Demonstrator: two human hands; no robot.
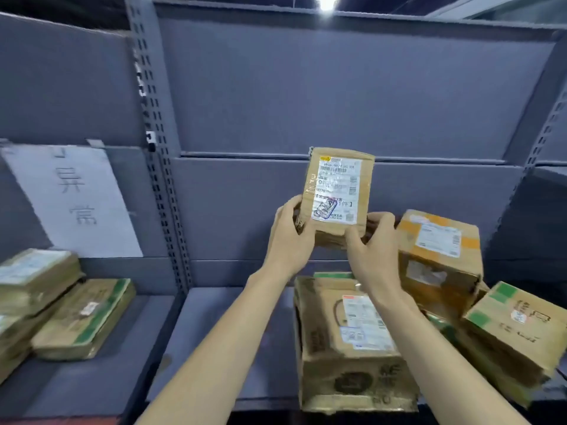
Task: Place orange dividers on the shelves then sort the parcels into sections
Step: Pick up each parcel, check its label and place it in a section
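Your left hand (290, 237) and your right hand (372, 246) both grip the lower end of one small cardboard parcel (337, 191), fingers curled round its bottom corners — left on the left edge, right on the right edge with the thumb across the front. You hold it upright, label facing you, lifted above the shelf (233, 326) and in front of the grey back panel (306, 102).

Directly below your hands sits a larger brown box (349, 348) with a white label on top (its front face carries dark printing that is too blurred to read). Just to the right of your right hand a taped carton (435, 253) leans tilted, resting on other boxes, and further right, near the edge of view, lies a box with green patches (518, 326), also tilted.

The left part of this shelf bay is bare grey surface. Beyond the perforated upright (156, 148), in the neighbouring bay, flat parcels with green tape (82, 320) lie stacked — one leaning against a taller pile (33, 280). Above them a white paper sign (73, 200) with handwritten characters hangs on the back wall.
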